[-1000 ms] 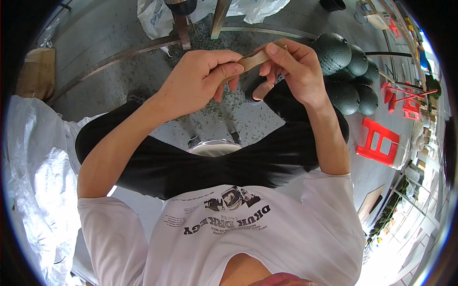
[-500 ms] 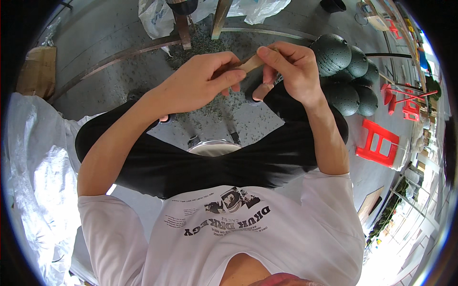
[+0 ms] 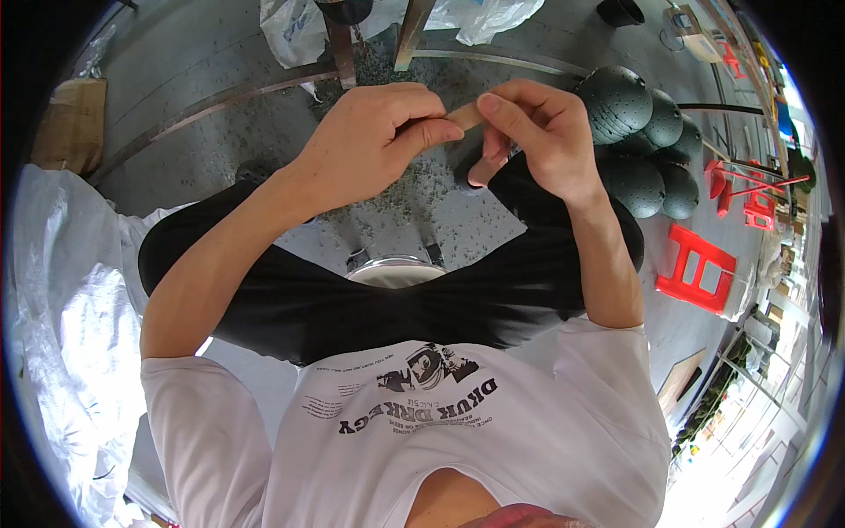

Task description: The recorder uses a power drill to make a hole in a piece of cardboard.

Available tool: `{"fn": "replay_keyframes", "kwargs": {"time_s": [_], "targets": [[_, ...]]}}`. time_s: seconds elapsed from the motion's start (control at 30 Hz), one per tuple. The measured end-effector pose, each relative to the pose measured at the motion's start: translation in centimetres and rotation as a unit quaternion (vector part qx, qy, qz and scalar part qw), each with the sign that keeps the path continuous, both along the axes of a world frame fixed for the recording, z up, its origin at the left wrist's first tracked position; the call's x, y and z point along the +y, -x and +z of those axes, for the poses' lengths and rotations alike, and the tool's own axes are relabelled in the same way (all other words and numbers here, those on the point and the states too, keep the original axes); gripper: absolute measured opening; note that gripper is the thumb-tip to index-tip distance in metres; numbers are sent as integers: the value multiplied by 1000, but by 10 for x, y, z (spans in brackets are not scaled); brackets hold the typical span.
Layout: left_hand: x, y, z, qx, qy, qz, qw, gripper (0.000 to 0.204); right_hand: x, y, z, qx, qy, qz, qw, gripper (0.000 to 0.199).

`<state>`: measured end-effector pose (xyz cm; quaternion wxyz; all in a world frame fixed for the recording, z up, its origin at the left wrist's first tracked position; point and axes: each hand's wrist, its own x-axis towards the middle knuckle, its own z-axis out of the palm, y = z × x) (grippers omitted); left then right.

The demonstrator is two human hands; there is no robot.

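Observation:
A short, flat tan strip (image 3: 466, 116) spans the gap between my two hands; its material is hard to make out. My left hand (image 3: 370, 145) is closed on the strip's left end, thumb on top and fingers curled under. With thumb and index finger, my right hand (image 3: 544, 132) pinches the other end, its remaining fingers bent below. Both hands hover over the floor in front of my knees. The fingers hide both ends of the strip.
Dark green, hole-studded balls (image 3: 616, 106) cluster by my right knee. Beyond them are a red stool (image 3: 695, 268) and a black pot (image 3: 620, 12). Wooden legs (image 3: 412, 35) stand ahead, with green crumbs (image 3: 396, 198) on the floor. White plastic sheeting (image 3: 70, 255) lies left, near a cardboard box (image 3: 70, 128).
My left hand has turned, its fingers curling closer around the strip, and the strip shows shorter between the hands. My right hand has shifted slightly downward and keeps its pinch.

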<state>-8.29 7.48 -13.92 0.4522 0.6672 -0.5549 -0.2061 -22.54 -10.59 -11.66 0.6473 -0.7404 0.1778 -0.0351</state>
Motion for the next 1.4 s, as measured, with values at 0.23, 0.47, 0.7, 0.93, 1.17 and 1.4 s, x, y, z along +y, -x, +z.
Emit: {"fn": "replay_keyframes", "kwargs": {"time_s": [0.23, 0.47, 0.7, 0.93, 1.17, 1.4], "targets": [[2, -2, 1, 36, -32, -22, 999, 24, -3, 0, -7, -76, 13, 1, 997, 25], [2, 2, 6, 126, -93, -42, 987, 28, -1, 1, -1, -74, 43, -6, 996, 25], [3, 3, 17, 184, -142, -70, 970, 30, 0, 1, 1, -82, 20, -2, 996, 26], [3, 7, 2, 74, -48, -46, 995, 26, -4, -2, -2, -42, -9, 10, 999, 26], [9, 9, 4, 128, -30, -6, 991, 25, 18, -3, -1, -60, -82, 47, 994, 21], [11, -2, 12, 78, -62, -28, 995, 26, 10, 1, -3, -12, -22, 102, 994, 16]]}}
